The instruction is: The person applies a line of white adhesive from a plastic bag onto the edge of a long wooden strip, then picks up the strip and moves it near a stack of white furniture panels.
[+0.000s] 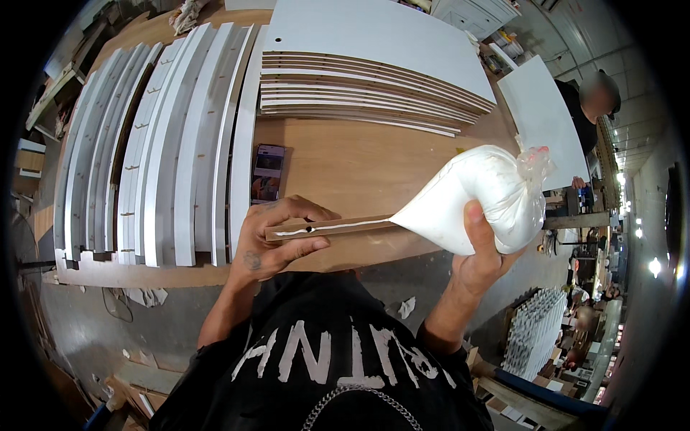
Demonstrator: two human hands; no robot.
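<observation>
My left hand [253, 235] is pinching a narrow brown wooden strip [352, 225], my right hand [483, 262] gripping a white-filled clear plastic bag [471, 194], apparently piping; next likely needing steady squeezing.

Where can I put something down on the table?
On the bare brown tabletop right of the phone, between the stacked panels and the strip in the left hand. Left of the phone, long white boards crowd it. The white bag in the right hand hides another part.

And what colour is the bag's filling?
White, through the clear bag; it shows in the head view.
</observation>
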